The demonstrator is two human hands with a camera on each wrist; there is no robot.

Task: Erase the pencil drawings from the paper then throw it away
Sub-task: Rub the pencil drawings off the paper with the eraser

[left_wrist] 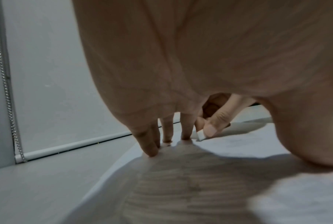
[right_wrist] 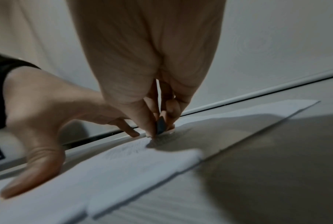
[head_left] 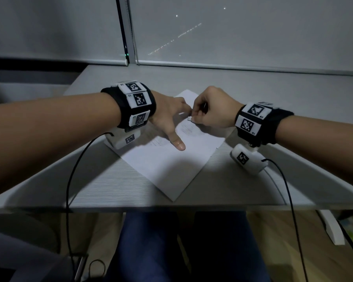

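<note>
A: White sheet of paper (head_left: 167, 159) flat on the grey woodgrain desk (head_left: 102, 180), turned like a diamond, long axis running from the near corner away toward the window blind (head_left: 243, 33). Faint pencil marks (head_left: 189, 129) sit mid-sheet, just near-side of the eraser.

B: Eraser where?

A: Small white eraser (left_wrist: 200, 135), pinched in the right hand (head_left: 214, 110), thumb and forefinger clenched round it, its lower end on or just above the paper. In the right wrist view it reads as a dark sliver (right_wrist: 160, 126) between the fingers (right_wrist: 142, 115).

B: Left hand?

A: Left hand (head_left: 169, 117) splayed flat on the sheet, fingers straight, pressing, gripping nothing. Thumb (head_left: 176, 141) points toward the person, fingertips (left_wrist: 151, 149) down just left of the eraser. It's the hold-down.

B: Key relation?

A: Remaining marks lie from the eraser tip toward the person and slightly left, between thumb and right hand. Right hand is the nearer one and is likely to stroke toward the body along the sheet's long axis. More marks near the left wrist (head_left: 157, 141), partly under that hand.

B: Hidden stuff?

A: Eraser contact unclear, motion blur in the wrist views. What the drawings are, unreadable. The sheet's left corner is covered by the wrist camera (head_left: 126, 139). No bin in view.
</note>
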